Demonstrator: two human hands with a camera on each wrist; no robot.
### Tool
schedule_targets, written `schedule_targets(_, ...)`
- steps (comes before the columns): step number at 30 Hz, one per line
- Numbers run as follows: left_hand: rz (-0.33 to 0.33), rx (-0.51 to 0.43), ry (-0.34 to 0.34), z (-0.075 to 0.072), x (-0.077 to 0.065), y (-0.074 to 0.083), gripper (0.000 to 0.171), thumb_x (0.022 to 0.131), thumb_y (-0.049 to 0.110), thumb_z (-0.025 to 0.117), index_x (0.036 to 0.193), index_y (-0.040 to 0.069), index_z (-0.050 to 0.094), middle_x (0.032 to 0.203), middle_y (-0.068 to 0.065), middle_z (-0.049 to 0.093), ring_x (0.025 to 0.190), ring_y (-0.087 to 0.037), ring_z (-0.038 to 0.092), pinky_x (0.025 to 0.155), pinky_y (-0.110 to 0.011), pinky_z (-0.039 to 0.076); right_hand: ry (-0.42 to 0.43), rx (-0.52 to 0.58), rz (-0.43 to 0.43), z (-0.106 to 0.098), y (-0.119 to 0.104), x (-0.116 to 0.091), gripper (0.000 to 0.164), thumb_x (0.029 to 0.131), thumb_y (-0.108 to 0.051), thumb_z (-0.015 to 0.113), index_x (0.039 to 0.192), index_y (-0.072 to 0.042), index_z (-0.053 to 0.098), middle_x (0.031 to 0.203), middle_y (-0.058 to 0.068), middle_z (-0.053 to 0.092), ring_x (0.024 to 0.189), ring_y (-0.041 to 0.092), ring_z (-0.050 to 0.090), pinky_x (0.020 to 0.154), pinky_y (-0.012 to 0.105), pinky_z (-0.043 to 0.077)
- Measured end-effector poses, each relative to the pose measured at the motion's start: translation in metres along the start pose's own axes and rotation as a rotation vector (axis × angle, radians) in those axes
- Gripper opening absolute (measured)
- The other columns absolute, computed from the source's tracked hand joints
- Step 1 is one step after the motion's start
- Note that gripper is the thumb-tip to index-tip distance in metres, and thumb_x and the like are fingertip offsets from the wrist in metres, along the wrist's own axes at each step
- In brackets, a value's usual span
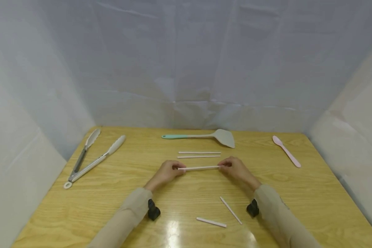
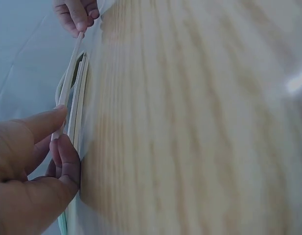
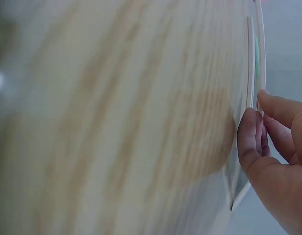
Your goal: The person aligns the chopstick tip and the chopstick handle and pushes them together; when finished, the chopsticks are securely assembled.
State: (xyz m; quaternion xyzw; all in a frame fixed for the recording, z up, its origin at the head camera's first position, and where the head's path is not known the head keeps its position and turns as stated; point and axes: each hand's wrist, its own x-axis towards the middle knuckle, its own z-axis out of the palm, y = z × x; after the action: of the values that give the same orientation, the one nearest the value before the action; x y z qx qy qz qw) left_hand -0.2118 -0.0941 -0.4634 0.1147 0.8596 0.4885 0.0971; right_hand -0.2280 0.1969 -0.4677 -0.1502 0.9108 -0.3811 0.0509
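Observation:
A thin whitish stick (image 1: 201,168) spans between both hands, lying crosswise. My left hand (image 1: 171,170) pinches its left end between thumb and fingertips. At the other end, my right hand (image 1: 234,167) pinches it the same way. Just beyond lie two similar sticks, a far one (image 1: 199,152) and a near one (image 1: 199,157), parallel to each other. In the left wrist view the left hand (image 2: 38,164) grips the held stick (image 2: 71,73) slightly above the table. The right hand (image 3: 278,134) shows its thumb and fingers closed on the stick in the right wrist view.
Nearer the person lie two more sticks, one slanting (image 1: 230,210) and one almost crosswise (image 1: 211,222). A spatula (image 1: 224,138) with a mint handle lies at the back. Spread tongs (image 1: 90,166) are at the left, a pink spoon (image 1: 286,151) at the right. Light sheeting (image 1: 186,69) surrounds the wooden table (image 1: 136,151).

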Motion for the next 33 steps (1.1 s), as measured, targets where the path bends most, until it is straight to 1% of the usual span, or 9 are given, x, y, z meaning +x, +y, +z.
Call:
schedule_targets(4, -0.027, -0.008, 0.009, -0.0008, 0.0015, -0.0029, 0.018, 0.087, 0.011, 0.068, 0.101, -0.001, 0.070, 0.086, -0.006, 0.065, 0.075, -0.012, 0.053, 0.067, -0.025, 0.045, -0.010, 0.013, 0.016, 0.0012, 0.0002, 0.0008, 0.015, 0.088, -0.015, 0.068, 0.097, -0.004, 0.073, 0.090, 0.005, 0.063, 0.086, 0.015, 0.055, 0.078, 0.031, 0.046)
schedule_targets(10, -0.049, 0.038, 0.038, -0.0006, 0.0016, -0.0036, 0.016, 0.087, 0.010, 0.069, 0.099, 0.000, 0.071, 0.088, -0.006, 0.067, 0.076, -0.013, 0.054, 0.069, -0.027, 0.046, -0.030, 0.019, 0.005, 0.0039, 0.0007, 0.0040, 0.016, 0.088, -0.015, 0.068, 0.097, -0.003, 0.072, 0.091, 0.006, 0.066, 0.084, 0.014, 0.057, 0.077, 0.030, 0.047)
schedule_targets(17, -0.036, 0.076, 0.046, 0.0009, 0.0008, -0.0023, 0.014, 0.086, 0.008, 0.069, 0.096, -0.001, 0.071, 0.088, -0.008, 0.067, 0.077, -0.014, 0.054, 0.069, -0.028, 0.046, -0.045, 0.040, 0.029, 0.0053, -0.0002, 0.0047, 0.016, 0.088, -0.015, 0.069, 0.097, -0.002, 0.072, 0.090, 0.006, 0.065, 0.082, 0.014, 0.056, 0.075, 0.030, 0.046)
schedule_targets(24, -0.028, 0.103, 0.046, 0.0010, 0.0004, 0.0005, 0.012, 0.086, 0.007, 0.069, 0.095, -0.002, 0.071, 0.086, -0.008, 0.065, 0.076, -0.015, 0.053, 0.069, -0.028, 0.044, -0.054, 0.047, 0.000, 0.0053, -0.0006, 0.0044, 0.018, 0.087, -0.012, 0.068, 0.100, 0.001, 0.070, 0.089, 0.008, 0.066, 0.078, 0.013, 0.057, 0.071, 0.027, 0.047)
schedule_targets(29, -0.021, 0.104, 0.038, 0.0007, 0.0012, 0.0017, 0.012, 0.087, 0.005, 0.067, 0.096, -0.002, 0.070, 0.086, -0.008, 0.064, 0.076, -0.015, 0.053, 0.068, -0.028, 0.044, -0.052, 0.060, 0.030, 0.0036, -0.0018, 0.0042, 0.021, 0.087, -0.011, 0.068, 0.104, 0.001, 0.069, 0.092, 0.009, 0.067, 0.081, 0.014, 0.059, 0.073, 0.027, 0.048)
schedule_targets(33, -0.006, 0.101, 0.039, 0.0011, 0.0024, 0.0013, 0.012, 0.087, 0.004, 0.067, 0.097, -0.002, 0.070, 0.086, -0.009, 0.064, 0.076, -0.015, 0.053, 0.068, -0.027, 0.045, -0.049, 0.043, 0.024, 0.0018, -0.0025, 0.0037, 0.023, 0.087, -0.012, 0.068, 0.106, 0.003, 0.068, 0.096, 0.012, 0.066, 0.086, 0.019, 0.060, 0.078, 0.031, 0.049)
